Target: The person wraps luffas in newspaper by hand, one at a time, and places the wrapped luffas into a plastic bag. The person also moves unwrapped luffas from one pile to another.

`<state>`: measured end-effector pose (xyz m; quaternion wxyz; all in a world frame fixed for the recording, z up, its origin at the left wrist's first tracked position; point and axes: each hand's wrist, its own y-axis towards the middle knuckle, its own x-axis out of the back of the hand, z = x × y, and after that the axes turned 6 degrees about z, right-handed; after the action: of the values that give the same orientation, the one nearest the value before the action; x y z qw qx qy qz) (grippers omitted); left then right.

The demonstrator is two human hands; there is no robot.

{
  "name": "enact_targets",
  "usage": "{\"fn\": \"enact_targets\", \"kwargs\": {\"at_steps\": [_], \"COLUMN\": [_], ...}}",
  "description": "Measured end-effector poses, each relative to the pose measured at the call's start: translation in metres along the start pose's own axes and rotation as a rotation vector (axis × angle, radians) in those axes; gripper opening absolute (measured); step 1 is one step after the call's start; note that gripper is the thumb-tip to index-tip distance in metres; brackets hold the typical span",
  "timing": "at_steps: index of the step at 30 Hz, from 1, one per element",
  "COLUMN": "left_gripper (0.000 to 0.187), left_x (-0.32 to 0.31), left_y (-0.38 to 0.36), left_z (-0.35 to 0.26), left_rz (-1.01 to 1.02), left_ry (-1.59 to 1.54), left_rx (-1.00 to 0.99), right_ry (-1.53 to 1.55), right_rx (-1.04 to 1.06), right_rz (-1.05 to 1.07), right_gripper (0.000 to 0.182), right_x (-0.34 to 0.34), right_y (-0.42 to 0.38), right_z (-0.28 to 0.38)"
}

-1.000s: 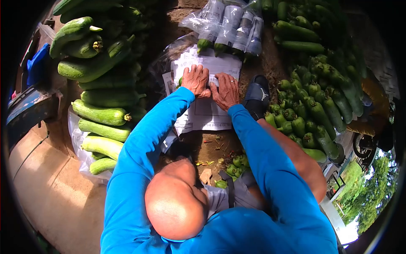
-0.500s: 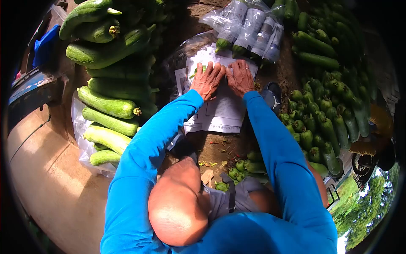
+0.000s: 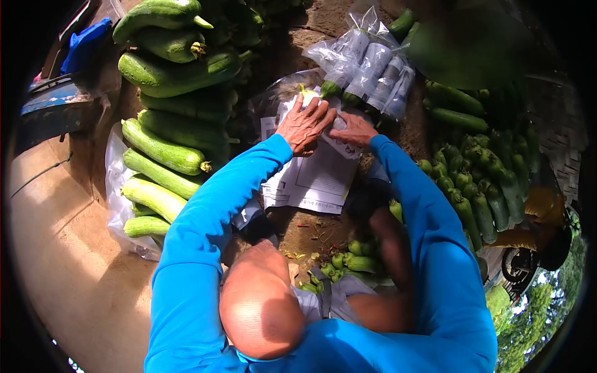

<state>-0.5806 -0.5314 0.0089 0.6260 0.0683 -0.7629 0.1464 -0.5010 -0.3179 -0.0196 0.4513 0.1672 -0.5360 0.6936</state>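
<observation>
Sheets of printed paper (image 3: 314, 180) lie stacked on the ground in front of me. At their far end, my left hand (image 3: 305, 127) bends over a partly wrapped green gourd, its fingers slightly apart. Only the gourd's pale tip (image 3: 308, 95) pokes out past the fingertips; the rest is hidden by paper and hand. To the right, my right hand (image 3: 353, 130) has its fingers closed on the folded paper edge. Just beyond sit several paper-wrapped gourds (image 3: 373, 65) in clear plastic, green ends facing me.
Large green gourds (image 3: 163, 148) line the left side, some on a plastic sheet (image 3: 118, 168). Smaller green gourds (image 3: 476, 165) are piled on the right, partly in shadow. A few more (image 3: 357, 258) lie near my legs. A blue cloth (image 3: 84, 45) hangs at the upper left.
The paper under my hands has been lifted and folded over the gourd. My right hand has turned inward and curled its fingers. The view has shifted slightly.
</observation>
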Motion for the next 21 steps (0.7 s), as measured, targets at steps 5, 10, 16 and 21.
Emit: {"fn": "enact_targets", "kwargs": {"at_steps": [5, 10, 16, 21], "left_gripper": [0.106, 0.095, 0.085, 0.075], "left_x": [0.044, 0.068, 0.092, 0.086], "left_y": [-0.010, -0.011, -0.014, -0.035], "left_z": [0.000, 0.000, 0.011, 0.027], "left_rz": [-0.092, -0.215, -0.134, 0.026], "left_ry": [-0.154, -0.234, -0.318, -0.913], "left_rx": [-0.047, -0.187, -0.231, 0.068], "right_ry": [1.520, 2.113, 2.255, 1.084], "right_rx": [-0.199, -0.109, 0.029, 0.094], "right_rz": [0.669, 1.125, 1.252, 0.171], "right_gripper": [0.050, 0.072, 0.070, 0.072], "right_x": [0.059, 0.056, 0.049, 0.068], "right_y": [-0.045, -0.069, -0.072, 0.000], "right_z": [0.029, 0.027, 0.043, -0.003]}}
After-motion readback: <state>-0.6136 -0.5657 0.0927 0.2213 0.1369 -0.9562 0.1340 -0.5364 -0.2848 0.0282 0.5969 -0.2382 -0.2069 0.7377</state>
